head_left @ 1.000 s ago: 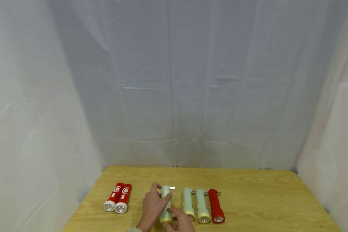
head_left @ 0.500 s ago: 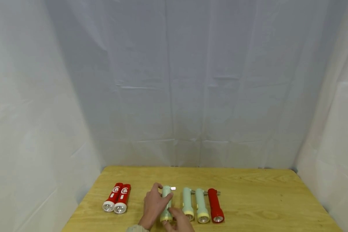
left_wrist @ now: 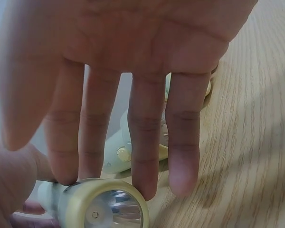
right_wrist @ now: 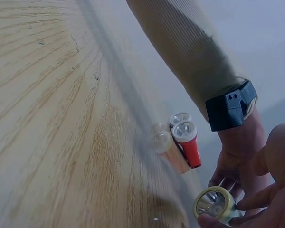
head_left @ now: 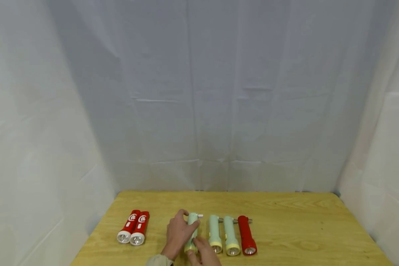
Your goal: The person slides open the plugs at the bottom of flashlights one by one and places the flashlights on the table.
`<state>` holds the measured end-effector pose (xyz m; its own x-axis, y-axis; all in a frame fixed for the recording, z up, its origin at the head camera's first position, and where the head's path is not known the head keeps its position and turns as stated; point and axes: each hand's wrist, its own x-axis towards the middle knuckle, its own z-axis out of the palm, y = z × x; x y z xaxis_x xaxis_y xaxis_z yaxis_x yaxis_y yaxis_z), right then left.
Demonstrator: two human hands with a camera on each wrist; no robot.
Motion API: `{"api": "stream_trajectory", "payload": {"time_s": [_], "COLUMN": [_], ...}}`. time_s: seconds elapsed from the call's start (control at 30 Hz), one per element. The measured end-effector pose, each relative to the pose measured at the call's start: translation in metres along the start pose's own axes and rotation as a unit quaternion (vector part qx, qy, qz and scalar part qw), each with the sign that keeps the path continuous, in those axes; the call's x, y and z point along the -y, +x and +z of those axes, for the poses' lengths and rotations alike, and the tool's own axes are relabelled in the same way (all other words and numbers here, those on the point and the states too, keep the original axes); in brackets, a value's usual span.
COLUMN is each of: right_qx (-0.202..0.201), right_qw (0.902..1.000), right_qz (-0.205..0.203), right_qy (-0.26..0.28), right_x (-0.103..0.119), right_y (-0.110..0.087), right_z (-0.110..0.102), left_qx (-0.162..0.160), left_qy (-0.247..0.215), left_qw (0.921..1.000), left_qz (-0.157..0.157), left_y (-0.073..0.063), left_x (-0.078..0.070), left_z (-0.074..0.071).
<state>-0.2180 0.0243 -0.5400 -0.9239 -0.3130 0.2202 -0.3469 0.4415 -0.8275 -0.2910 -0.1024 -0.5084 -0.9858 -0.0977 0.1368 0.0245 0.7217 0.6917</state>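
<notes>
Both hands are on a pale green flashlight (head_left: 193,229) with a yellow head and a silver tab at its far end. My left hand (head_left: 178,232) grips the body from the left, thumb over its top. At the lens end my right hand (head_left: 207,254) pinches the head; the right wrist view shows fingertips on the yellow rim (right_wrist: 196,202) and side. The lens (left_wrist: 118,209) points toward the person. To the right lie two more green flashlights (head_left: 214,229) (head_left: 230,231) and a red one (head_left: 246,234), heads toward the person.
Two red flashlights with white heads (head_left: 123,236) (head_left: 137,239) lie side by side at the left. The wooden table (head_left: 306,229) is enclosed by white sheets (head_left: 219,111) at the back and sides. A dark wrist device (right_wrist: 230,108) sits on the left sleeve.
The held green flashlight and both hands have shifted slightly right, closer to the other green ones. Its silver tab now looks narrower. The other flashlights have stayed in place.
</notes>
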Motion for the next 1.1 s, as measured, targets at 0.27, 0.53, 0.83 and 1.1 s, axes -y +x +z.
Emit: {"api": "stream_trajectory", "payload": {"time_s": [0.27, 0.53, 0.83, 1.1], "right_qx": [0.004, 0.047, 0.070, 0.089], "right_qw": [0.9990, 0.9977, 0.9930, 0.9925], "right_qz": [0.017, 0.038, 0.093, 0.081], "right_qy": [-0.041, -0.031, -0.013, -0.022], "right_x": [0.007, 0.012, 0.012, -0.027], "right_y": [0.002, 0.006, 0.011, 0.024], "right_z": [0.000, -0.006, -0.006, 0.008], "left_qx": [0.008, 0.013, 0.015, 0.017], "left_qy": [-0.002, -0.001, 0.004, 0.005], "left_qw": [0.9999, 0.9999, 0.9998, 0.9996], "left_qz": [-0.012, -0.009, -0.016, -0.022], "left_y": [0.003, 0.007, 0.008, 0.010], "left_x": [-0.002, -0.003, -0.004, -0.005], "left_z": [0.004, 0.010, 0.013, 0.016]}}
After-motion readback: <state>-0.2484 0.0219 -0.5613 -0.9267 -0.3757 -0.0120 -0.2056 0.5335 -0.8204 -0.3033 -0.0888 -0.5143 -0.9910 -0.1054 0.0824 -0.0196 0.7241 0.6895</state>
